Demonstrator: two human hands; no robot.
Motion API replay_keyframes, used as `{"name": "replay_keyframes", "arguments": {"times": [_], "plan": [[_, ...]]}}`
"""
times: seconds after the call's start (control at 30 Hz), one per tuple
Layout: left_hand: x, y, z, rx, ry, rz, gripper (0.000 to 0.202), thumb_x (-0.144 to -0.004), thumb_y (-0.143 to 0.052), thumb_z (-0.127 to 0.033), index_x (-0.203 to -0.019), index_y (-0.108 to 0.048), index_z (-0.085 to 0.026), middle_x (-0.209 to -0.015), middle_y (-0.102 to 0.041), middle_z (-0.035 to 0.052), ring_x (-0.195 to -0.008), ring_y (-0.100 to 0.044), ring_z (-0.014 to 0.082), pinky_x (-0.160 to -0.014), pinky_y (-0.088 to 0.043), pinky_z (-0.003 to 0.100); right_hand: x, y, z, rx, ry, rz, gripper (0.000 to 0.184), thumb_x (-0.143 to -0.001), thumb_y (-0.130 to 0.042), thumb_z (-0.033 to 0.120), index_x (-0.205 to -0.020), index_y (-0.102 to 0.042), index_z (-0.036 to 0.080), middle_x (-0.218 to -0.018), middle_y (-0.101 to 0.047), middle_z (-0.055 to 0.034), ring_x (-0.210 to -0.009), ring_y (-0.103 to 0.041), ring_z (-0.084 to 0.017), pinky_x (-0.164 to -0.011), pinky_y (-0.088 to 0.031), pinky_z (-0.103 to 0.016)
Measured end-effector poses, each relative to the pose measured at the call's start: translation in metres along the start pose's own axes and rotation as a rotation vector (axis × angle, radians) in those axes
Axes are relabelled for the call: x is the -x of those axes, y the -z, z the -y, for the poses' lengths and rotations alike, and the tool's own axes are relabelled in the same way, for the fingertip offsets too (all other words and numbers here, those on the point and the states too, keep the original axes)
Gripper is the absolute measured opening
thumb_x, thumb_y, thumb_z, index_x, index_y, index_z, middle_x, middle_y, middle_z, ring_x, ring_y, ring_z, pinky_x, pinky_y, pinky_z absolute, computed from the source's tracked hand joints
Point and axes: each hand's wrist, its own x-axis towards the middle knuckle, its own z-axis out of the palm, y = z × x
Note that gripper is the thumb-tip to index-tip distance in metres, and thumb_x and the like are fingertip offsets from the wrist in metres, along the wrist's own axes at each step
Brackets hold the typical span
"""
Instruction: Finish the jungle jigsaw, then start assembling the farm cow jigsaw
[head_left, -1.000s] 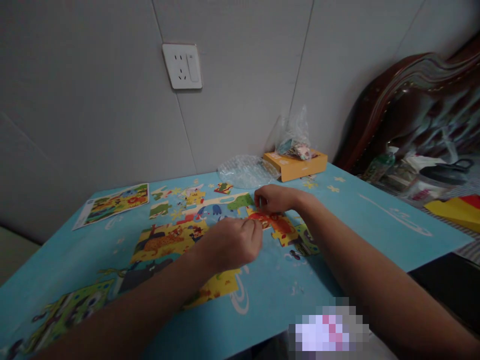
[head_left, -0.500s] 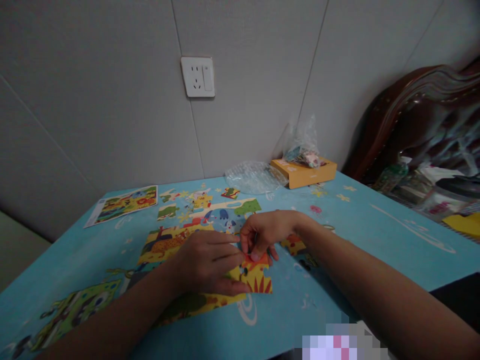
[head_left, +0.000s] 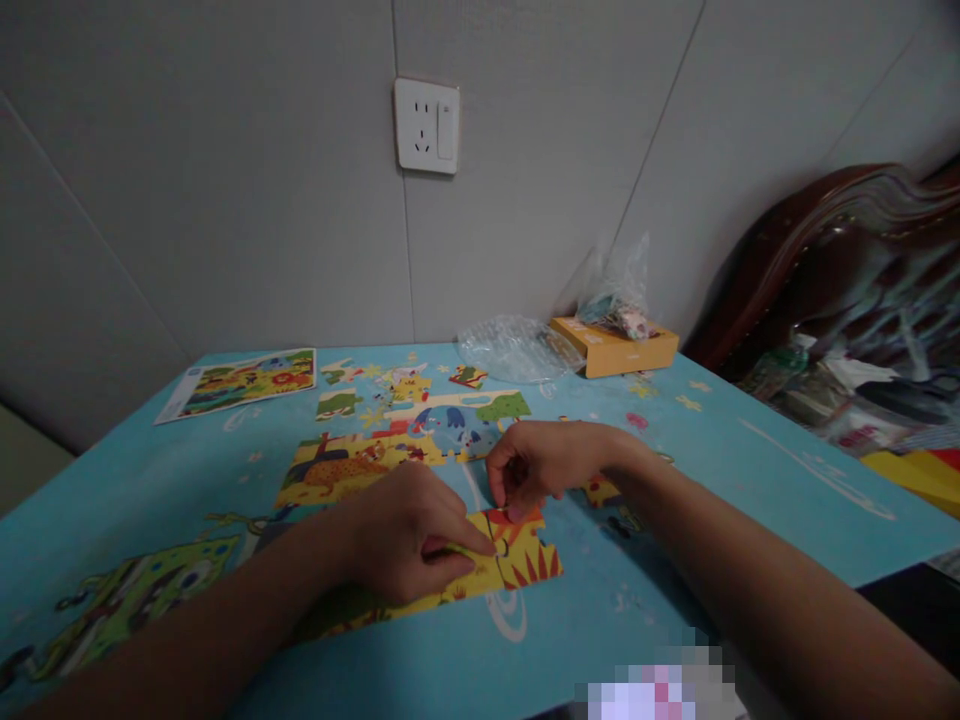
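Observation:
My right hand [head_left: 546,458] pinches the upper edge of a yellow-orange puzzle piece [head_left: 531,558] with red grass shapes, at the right end of the lower puzzle strip. My left hand [head_left: 409,530] rests over that strip [head_left: 450,592]. Its index finger is stretched out, with the tip at the seam beside this piece; the thumb is apart and the other fingers are curled. Behind the hands lies a joined puzzle section with a leopard [head_left: 345,472] and blue elephants [head_left: 446,425]. My left hand and forearm hide part of the lower strip.
A printed reference picture [head_left: 251,385] lies at the back left. Loose puzzle pieces [head_left: 339,403] are scattered near the back, with another piece [head_left: 600,490] beyond my right wrist. Bubble wrap [head_left: 517,350] and an orange box [head_left: 630,352] bearing a plastic bag [head_left: 616,300] stand by the wall.
My left hand has gone from flat, spread fingers to a pointing index finger at the piece's seam. The right hand stays at the piece's upper edge. The view has shifted slightly.

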Motion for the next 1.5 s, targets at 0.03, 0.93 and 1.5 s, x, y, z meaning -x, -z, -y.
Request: {"name": "replay_keyframes", "arguments": {"times": [0.03, 0.93, 1.5], "plan": [[0.000, -0.001, -0.001, 0.023, -0.003, 0.011, 0.023, -0.085, -0.060, -0.019, -0.101, -0.075, -0.021, -0.053, -0.060, -0.0025, -0.048, -0.053, 0.0111, -0.049, -0.033, 0.026, 0.000, 0.000, 0.001, 0.011, -0.011, -0.016, 0.028, -0.070, -0.079, 0.035, -0.085, -0.068, 0.014, -0.065, -0.062, 0.0033, -0.056, -0.055, -0.009, -0.056, -0.045, -0.022], [0.000, -0.011, -0.006, -0.002, 0.018, 0.032, 0.029, -0.081, -0.058, -0.015, -0.101, -0.077, -0.023, -0.059, -0.072, -0.0008, -0.050, -0.062, 0.0130, -0.049, -0.039, 0.025, 0.017, 0.015, 0.008, 0.341, -0.258, -0.311, 0.026, -0.079, -0.065, 0.040, -0.081, -0.071, 0.014, -0.058, -0.061, 0.0010, -0.050, -0.054, -0.012, -0.051, -0.037, -0.024], [-0.001, -0.007, -0.006, 0.046, 0.032, 0.018, 0.028, -0.080, -0.056, -0.014, -0.096, -0.078, -0.020, -0.051, -0.065, -0.0006, -0.044, -0.054, 0.0112, -0.046, -0.034, 0.025, 0.040, 0.047, -0.032, 0.471, -0.454, -0.392, 0.072, -0.057, -0.080, 0.057, -0.116, -0.063, 0.018, -0.109, -0.066, -0.0095, -0.089, -0.063, -0.024, -0.073, -0.045, -0.030]]}}
